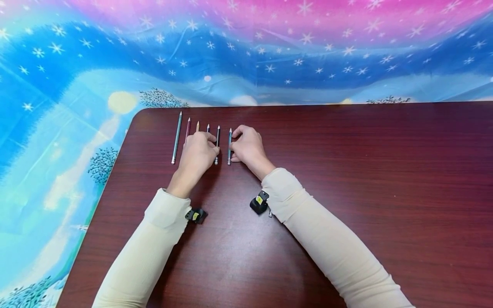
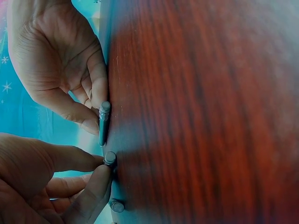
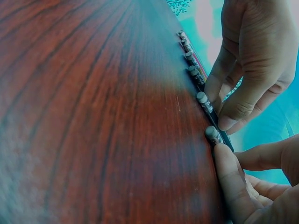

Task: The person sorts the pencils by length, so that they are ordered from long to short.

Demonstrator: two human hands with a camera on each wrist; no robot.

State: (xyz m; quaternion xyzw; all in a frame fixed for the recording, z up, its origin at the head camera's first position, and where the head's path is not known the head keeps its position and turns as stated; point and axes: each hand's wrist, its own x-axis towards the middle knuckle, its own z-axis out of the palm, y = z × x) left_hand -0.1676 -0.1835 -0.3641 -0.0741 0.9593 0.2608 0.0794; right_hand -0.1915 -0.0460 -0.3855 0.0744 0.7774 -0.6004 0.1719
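Observation:
A row of pencils lies on the table, tips pointing to the far edge and eraser ends toward me. With thumb and finger, my left hand (image 1: 196, 156) pinches a dark pencil (image 1: 218, 136) close to its eraser, seen at the bottom of the left wrist view. My right hand (image 1: 249, 147) has thumb and fingers on either side of the teal pencil (image 1: 230, 139) at the row's right end. In the right wrist view its eraser end (image 3: 212, 134) sticks out past the fingertips. The left hand partly covers the red pencil (image 1: 188, 129), tan pencil (image 1: 198, 126) and purple pencil (image 1: 208, 127).
A longer pale green pencil (image 1: 176, 137) forms the left end of the row, near the table's rounded corner. The dark red wood table (image 1: 366, 179) stretches far to the right. Behind and left of it hangs a blue and pink snowflake cloth (image 1: 231, 51).

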